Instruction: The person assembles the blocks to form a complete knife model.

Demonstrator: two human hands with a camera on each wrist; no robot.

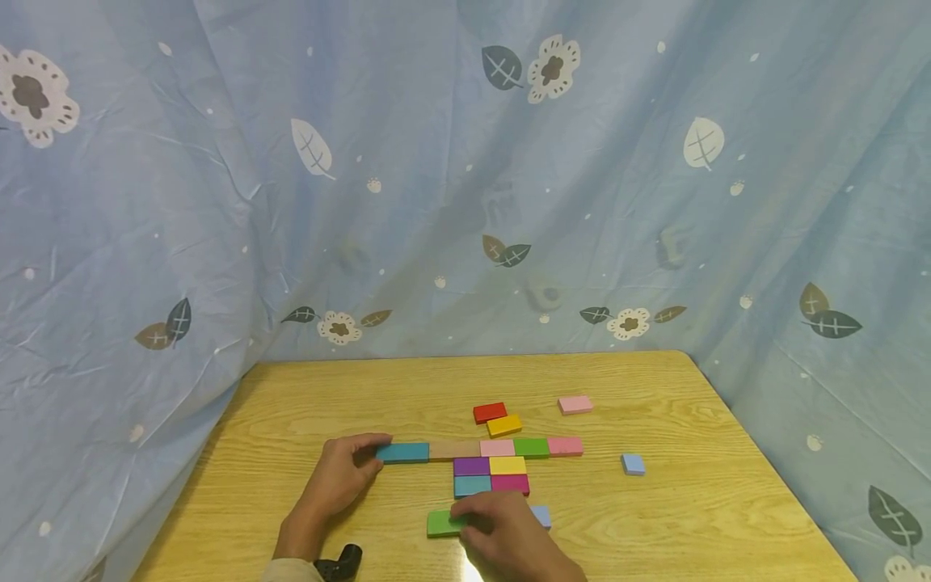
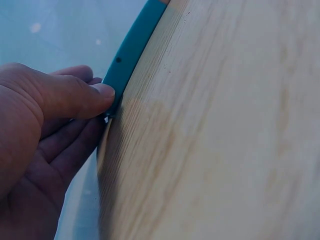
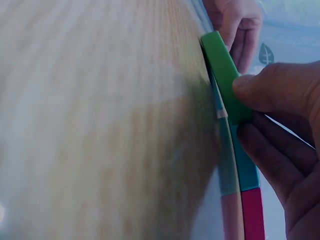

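A row of end-to-end blocks runs across the table. From left to right they are blue (image 1: 403,453), tan (image 1: 454,449), light pink (image 1: 498,448), green and pink. My left hand (image 1: 340,478) pinches the left end of the blue block, thumb on its near side in the left wrist view. Below the row, purple (image 1: 471,466), yellow (image 1: 507,466), teal (image 1: 473,485) and magenta (image 1: 510,483) blocks form a two-by-two group. Nearer the front, my right hand (image 1: 505,529) pinches a green block (image 1: 442,524) between thumb and fingers. A light blue block (image 1: 541,516) is partly hidden behind that hand.
Behind the row lie a red block (image 1: 490,413) and an orange block (image 1: 505,427), close together. Farther right are a pink block (image 1: 575,405) and a small blue block (image 1: 633,464). A patterned blue curtain (image 1: 436,162) borders the wooden table (image 1: 349,396).
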